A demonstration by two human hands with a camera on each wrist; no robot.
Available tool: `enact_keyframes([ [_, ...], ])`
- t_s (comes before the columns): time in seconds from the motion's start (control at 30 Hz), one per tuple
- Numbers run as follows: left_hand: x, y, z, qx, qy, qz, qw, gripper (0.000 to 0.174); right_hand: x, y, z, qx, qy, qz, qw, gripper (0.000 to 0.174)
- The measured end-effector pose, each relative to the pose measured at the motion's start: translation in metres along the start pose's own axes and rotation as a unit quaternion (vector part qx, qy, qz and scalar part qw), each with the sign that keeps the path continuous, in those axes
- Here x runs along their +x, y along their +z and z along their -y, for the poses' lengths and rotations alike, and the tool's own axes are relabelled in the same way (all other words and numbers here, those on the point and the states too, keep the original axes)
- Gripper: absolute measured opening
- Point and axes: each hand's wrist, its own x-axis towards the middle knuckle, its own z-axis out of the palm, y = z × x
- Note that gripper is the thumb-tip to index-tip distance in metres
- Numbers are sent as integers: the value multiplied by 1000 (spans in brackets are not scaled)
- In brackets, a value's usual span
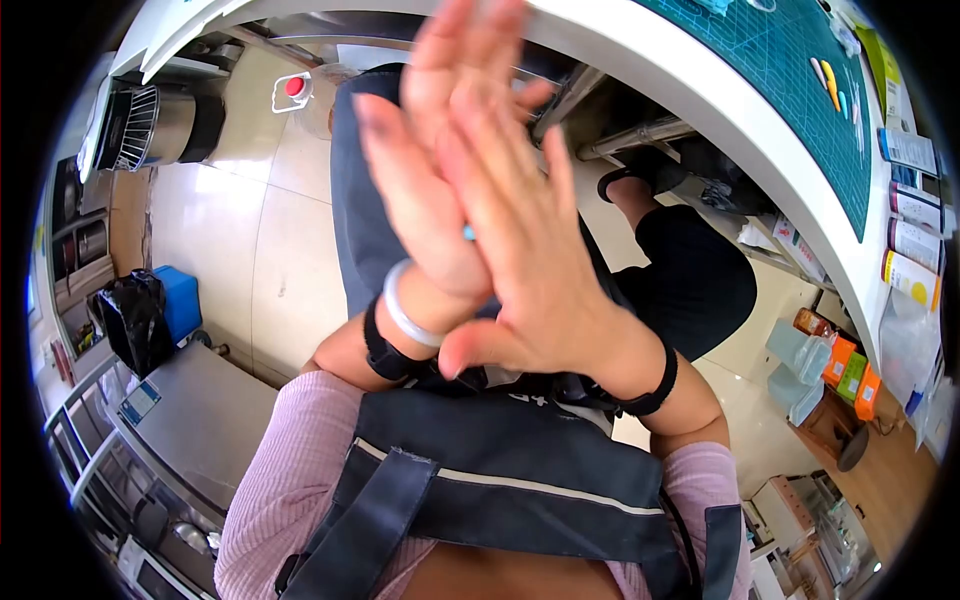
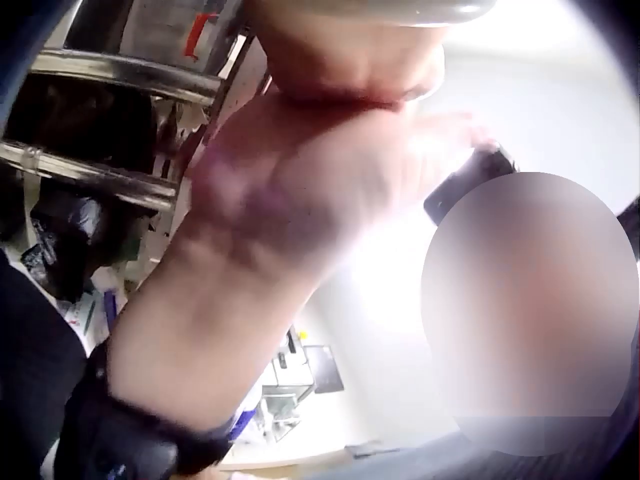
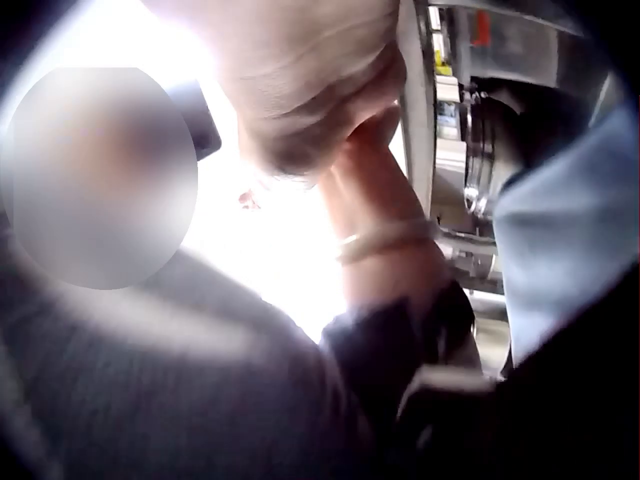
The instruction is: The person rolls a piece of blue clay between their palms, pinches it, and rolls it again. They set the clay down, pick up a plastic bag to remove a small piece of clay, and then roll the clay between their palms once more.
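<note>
In the head view my left hand [image 1: 418, 200] and right hand [image 1: 525, 225] are pressed palm to palm above my lap, fingers mostly straight and blurred at the tips. A tiny turquoise piece [image 1: 468, 232] shows at the edge between the palms; the rest of what lies there is hidden. My right hand lies over the left, its thumb sticking out toward my body. A pale bangle [image 1: 400, 308] circles my left wrist. The left wrist view shows the right hand [image 2: 300, 185] against the left, and the right wrist view shows the right hand [image 3: 310, 85] close up.
A white table edge [image 1: 720, 105] curves ahead, bearing a teal cutting mat [image 1: 740, 60] and slim tools [image 1: 830, 85]. Packets [image 1: 912, 215] line its right side. Another person's leg [image 1: 690, 265] is under the table. A metal stool-like surface [image 1: 205, 415] stands at left.
</note>
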Motion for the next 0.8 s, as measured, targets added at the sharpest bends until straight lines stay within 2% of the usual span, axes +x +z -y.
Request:
enact_keyframes([
  [0.07, -2, -3, -3, -38, 4, 34, 999, 68, 4, -1, -4, 1, -11, -25, 1000, 101],
  [0.13, 6, -14, -11, -55, 23, 58, 997, 69, 1, -5, 5, -44, -23, 60, 997, 108],
  [0.2, 13, -19, -19, -75, 41, 58, 995, 69, -13, -2, 15, -46, -33, 97, 994, 108],
  [0.27, 11, -18, -19, -80, 43, 47, 995, 69, -14, 2, 20, -4, -7, 54, 999, 99],
  [0.33, 2, -10, -13, -69, 24, 43, 996, 69, 0, -3, 8, -66, -8, 45, 997, 112],
  [0.37, -1, -9, -10, -68, 17, 42, 997, 69, 8, -7, 6, -29, 5, -15, 999, 100],
  [0.4, -1, -9, -11, -73, 20, 48, 996, 69, 9, -7, 2, -38, -12, -35, 999, 101],
  [0.47, 3, -13, -16, -82, 36, 61, 994, 69, 5, -11, 11, -113, -10, 61, 992, 113],
  [0.53, 11, -17, -23, -102, 49, 66, 991, 69, -9, -8, 19, -97, 2, 125, 987, 112],
  [0.57, 13, -18, -25, -105, 53, 66, 991, 69, -14, -1, 20, -31, 12, 73, 997, 105],
  [0.6, 11, -18, -24, -109, 52, 62, 991, 69, -11, -1, 19, -29, 12, 76, 997, 105],
  [0.67, 4, -12, -16, -103, 33, 56, 992, 69, -3, -3, 11, -50, 24, 20, 998, 107],
  [0.7, 0, -9, -11, -103, 21, 56, 993, 69, 2, -3, -3, -100, 1, 10, 995, 120],
  [0.8, 3, -11, -12, -109, 21, 63, 992, 69, 3, -7, 0, -110, 7, 30, 993, 119],
])
